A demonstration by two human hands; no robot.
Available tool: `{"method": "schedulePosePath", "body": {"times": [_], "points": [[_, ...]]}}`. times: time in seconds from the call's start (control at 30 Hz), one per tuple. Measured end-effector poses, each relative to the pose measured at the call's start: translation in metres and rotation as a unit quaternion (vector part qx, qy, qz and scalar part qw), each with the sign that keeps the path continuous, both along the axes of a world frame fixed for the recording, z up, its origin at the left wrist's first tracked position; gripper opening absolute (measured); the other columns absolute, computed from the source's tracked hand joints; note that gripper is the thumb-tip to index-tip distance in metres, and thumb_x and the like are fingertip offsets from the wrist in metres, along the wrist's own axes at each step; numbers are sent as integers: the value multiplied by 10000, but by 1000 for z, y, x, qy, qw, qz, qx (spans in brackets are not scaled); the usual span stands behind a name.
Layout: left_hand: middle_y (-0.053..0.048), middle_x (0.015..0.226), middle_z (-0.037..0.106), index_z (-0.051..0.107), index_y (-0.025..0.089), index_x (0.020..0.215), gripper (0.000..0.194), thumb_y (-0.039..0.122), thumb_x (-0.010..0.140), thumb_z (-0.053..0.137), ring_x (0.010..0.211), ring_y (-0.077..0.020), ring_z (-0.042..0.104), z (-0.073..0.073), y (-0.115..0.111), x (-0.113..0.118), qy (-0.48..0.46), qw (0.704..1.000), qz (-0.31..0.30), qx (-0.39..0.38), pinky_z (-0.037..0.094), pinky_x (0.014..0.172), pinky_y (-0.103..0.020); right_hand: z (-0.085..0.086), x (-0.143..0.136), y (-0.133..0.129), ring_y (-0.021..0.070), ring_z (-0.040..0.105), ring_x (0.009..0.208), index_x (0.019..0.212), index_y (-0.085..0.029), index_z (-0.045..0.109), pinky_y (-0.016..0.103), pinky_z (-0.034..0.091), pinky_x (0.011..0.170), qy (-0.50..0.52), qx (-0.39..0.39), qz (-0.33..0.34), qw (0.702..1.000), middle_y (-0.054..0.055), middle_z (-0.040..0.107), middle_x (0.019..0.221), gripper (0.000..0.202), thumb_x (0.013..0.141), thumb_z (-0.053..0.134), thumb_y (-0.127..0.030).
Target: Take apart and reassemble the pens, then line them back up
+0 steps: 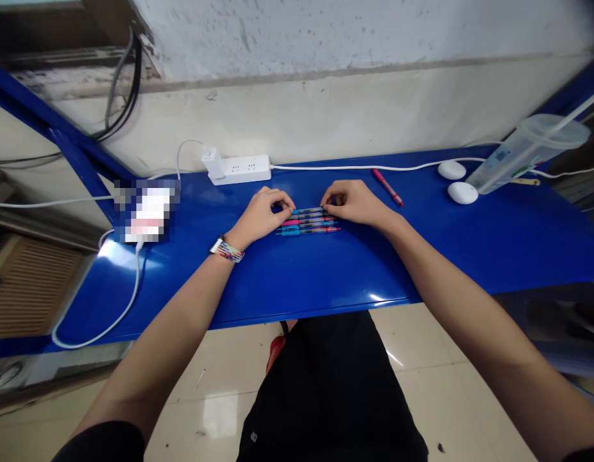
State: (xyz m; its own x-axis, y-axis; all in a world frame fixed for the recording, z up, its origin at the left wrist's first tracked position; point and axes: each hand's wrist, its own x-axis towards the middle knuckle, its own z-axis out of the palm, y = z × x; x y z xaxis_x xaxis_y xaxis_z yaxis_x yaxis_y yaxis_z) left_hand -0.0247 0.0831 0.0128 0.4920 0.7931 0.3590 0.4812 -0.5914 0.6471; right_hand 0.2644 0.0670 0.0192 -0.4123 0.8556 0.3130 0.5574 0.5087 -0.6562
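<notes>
Several slim pens lie side by side across the blue tabletop [297, 276]. Farthest from me in the row is a blue pen [308, 211], its two ends pinched by my hands. My left hand [264, 212] has thumb and forefinger closed on its left end, and a striped band circles that wrist. On the right end, the fingers of my right hand [351, 202] are closed too. Nearer to me are a pink pen [292, 222] and, closest, a light-blue pen [291, 231] with a red tip at the right. My fingers partly cover the far pens' ends.
A red pen [387, 187] lies apart behind my right hand. Along the wall runs a white power strip [251, 168] with its cable. Two white rounded objects [462, 192] and a tilted clear plastic container [511, 157] stand right. A blurred-out device [150, 215] with a white cable sits left.
</notes>
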Motion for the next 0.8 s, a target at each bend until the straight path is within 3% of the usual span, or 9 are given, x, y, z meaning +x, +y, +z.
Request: {"method": "schedulePosePath", "body": {"times": [0.27, 0.8], "points": [[-27, 947, 840, 805, 257, 917, 169, 125, 919, 700, 1007, -274, 660, 7, -5, 1, 58, 998, 7, 4, 503, 1029, -464, 2, 0, -1, 182, 607, 708, 897, -187, 867, 343, 445, 718, -20, 2, -2, 1000, 61, 775, 886, 171, 813, 719, -208], [-21, 925, 843, 799, 254, 929, 175, 112, 908, 701, 981, -269, 663, 4, -4, 0, 51, 999, 1, 12, 507, 1042, -476, 3, -2, -2, 179, 600, 701, 865, -187, 853, 340, 433, 706, -17, -4, -8, 1000, 54, 761, 840, 152, 797, 718, -202]]}}
